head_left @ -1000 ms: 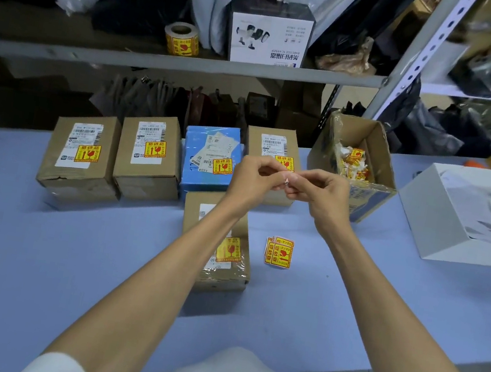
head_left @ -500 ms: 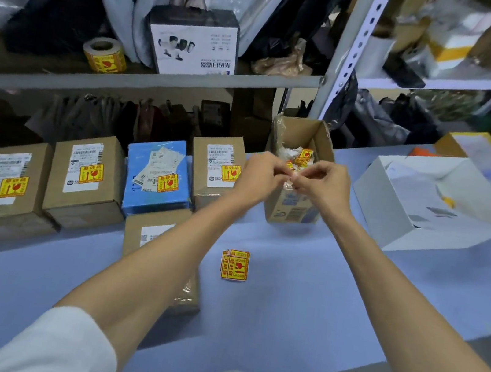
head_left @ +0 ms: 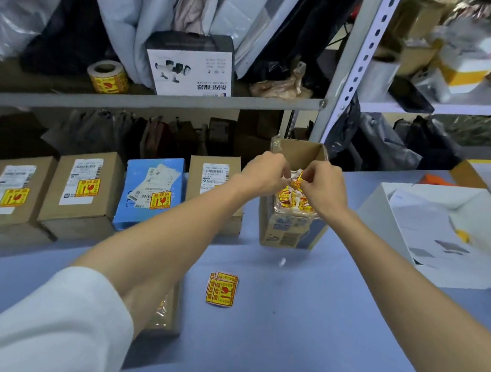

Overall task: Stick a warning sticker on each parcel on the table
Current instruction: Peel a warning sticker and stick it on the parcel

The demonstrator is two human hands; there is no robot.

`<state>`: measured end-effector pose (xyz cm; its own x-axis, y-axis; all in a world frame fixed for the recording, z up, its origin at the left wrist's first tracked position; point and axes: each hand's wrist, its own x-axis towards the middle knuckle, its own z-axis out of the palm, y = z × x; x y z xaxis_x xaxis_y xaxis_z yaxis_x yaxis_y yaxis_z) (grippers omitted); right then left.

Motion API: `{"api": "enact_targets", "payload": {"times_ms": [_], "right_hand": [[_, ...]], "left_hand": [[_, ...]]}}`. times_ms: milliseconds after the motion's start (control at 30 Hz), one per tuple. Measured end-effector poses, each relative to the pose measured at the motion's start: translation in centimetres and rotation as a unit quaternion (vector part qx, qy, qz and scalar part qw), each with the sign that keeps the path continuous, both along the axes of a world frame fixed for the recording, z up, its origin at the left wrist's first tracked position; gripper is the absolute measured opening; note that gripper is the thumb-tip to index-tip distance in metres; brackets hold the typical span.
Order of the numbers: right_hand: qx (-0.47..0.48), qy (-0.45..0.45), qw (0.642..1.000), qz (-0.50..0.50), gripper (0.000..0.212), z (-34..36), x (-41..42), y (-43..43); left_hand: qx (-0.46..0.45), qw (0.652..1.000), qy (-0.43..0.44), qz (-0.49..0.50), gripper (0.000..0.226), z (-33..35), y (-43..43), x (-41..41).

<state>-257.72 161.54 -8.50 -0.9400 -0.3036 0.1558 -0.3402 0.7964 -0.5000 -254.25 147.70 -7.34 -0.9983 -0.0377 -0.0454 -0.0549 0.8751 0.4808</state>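
Four parcels stand in a row at the back of the blue table: two brown ones, a blue one and a brown one, the first three with a yellow warning sticker showing. A fifth brown parcel lies mostly under my left forearm. A small stack of yellow warning stickers lies loose on the table. My left hand and right hand meet over an open cardboard box, their fingertips pinching a small white paper scrap between them.
The open box holds crumpled yellow and white sticker scraps. One white scrap lies in front of it. A white open carton stands at the right. A sticker roll and a printed box sit on the shelf behind.
Both hands, still pinched together on the scrap, have moved right and away from me to above the open box. The view has turned right.
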Motion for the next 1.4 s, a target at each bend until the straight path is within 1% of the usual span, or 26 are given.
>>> {"api": "enact_targets", "payload": {"times_ms": [200,367,433,533,667,733,800,867,967,1067,1100,1167,1233,1300,1333,1400], "right_hand": [[0.007,-0.004,1.000,0.024,0.006,0.0,1.2,0.7],[0.028,-0.018,0.997,0.069,0.004,-1.9,3.9,1.4],[0.071,-0.048,0.992,0.093,0.005,-3.2,4.8,1.6],[0.152,-0.132,0.970,0.133,0.004,-5.8,6.2,2.0],[0.259,-0.224,0.929,0.139,0.019,-10.8,9.0,3.1],[0.288,-0.234,0.920,0.124,0.018,-13.3,10.9,3.8],[0.297,-0.215,0.925,0.103,0.018,-15.2,12.4,4.4],[0.285,-0.190,0.935,0.089,0.023,-16.3,13.4,5.0],[0.259,-0.173,0.946,0.090,0.016,-17.0,13.7,5.6],[0.198,-0.175,0.960,0.093,0.013,-15.6,13.1,5.6],[0.160,-0.157,0.970,0.098,0.012,-14.5,12.7,5.2],[0.077,-0.087,0.987,0.109,0.009,-11.1,11.7,4.2],[0.017,-0.007,0.994,0.111,0.006,-7.1,10.2,3.2],[-0.014,0.053,0.993,0.102,0.004,-3.6,8.3,2.6],[-0.019,0.069,0.994,0.087,0.003,-2.4,7.1,2.5],[-0.021,0.070,0.996,0.050,0.006,-0.6,4.5,2.3]], "left_hand": [[0.023,1.000,-0.002,0.021,0.022,-0.3,-1.7,2.3],[0.044,0.998,-0.002,0.038,0.020,-1.3,-2.9,5.4],[0.050,0.998,-0.005,0.042,0.020,-1.6,-3.0,6.3],[0.050,0.998,-0.015,0.032,0.020,-2.5,-2.7,7.4],[0.056,0.997,-0.040,0.029,0.022,-4.8,-1.6,8.8],[0.056,0.996,-0.067,0.021,0.022,-6.5,-0.9,9.8],[0.048,0.994,-0.097,0.016,0.022,-8.2,-0.4,10.8],[0.043,0.991,-0.123,0.011,0.024,-9.9,0.2,11.7],[0.033,0.988,-0.153,-0.001,0.026,-11.4,0.9,12.7],[0.031,0.989,-0.144,-0.007,0.026,-10.6,1.1,12.1],[0.033,0.991,-0.130,-0.006,0.024,-10.0,1.1,11.7],[0.048,0.994,-0.093,0.005,0.020,-8.2,0.8,10.7],[0.049,0.997,-0.054,0.014,0.016,-6.1,0.3,9.4],[0.034,0.999,-0.025,0.017,0.017,-4.0,-0.2,8.1],[0.029,0.999,-0.021,0.016,0.018,-3.0,-0.3,7.4],[0.025,0.999,-0.026,0.012,0.021,-1.3,-0.4,6.3]]}}
